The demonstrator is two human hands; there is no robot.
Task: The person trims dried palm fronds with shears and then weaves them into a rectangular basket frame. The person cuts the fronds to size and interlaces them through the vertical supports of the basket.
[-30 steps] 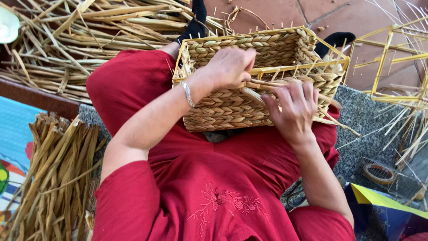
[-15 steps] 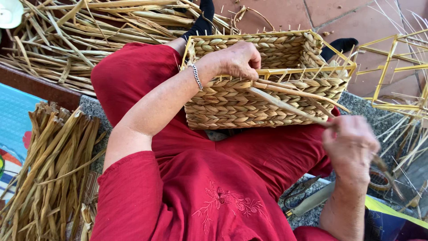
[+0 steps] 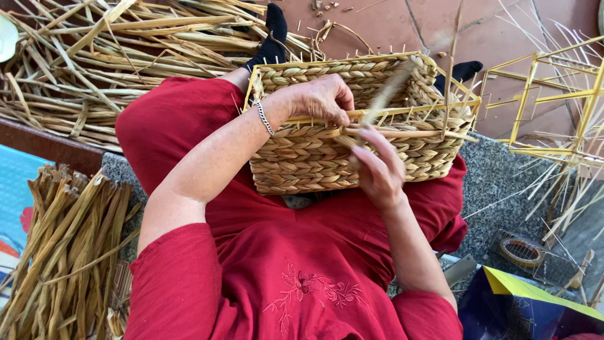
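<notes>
A rectangular basket (image 3: 314,157) of braided straw on a yellow wire frame rests on my lap, over my red clothes. My left hand (image 3: 318,99), with a silver bracelet at the wrist, grips the basket's near top rim. My right hand (image 3: 376,165) is at the near wall just under the rim, fingers pinched on a straw strand (image 3: 385,94) that runs up and away, blurred.
A big heap of loose straw (image 3: 94,56) lies at the upper left, a bundle of cut straw (image 3: 60,245) at the lower left. An empty yellow wire frame (image 3: 553,101) stands at the right. A tape roll (image 3: 520,252) and a blue-yellow bag (image 3: 528,308) sit lower right.
My right hand, which had pulled the strand far out to the lower right, has come back to the basket's near wall. My left hand stays on the rim.
</notes>
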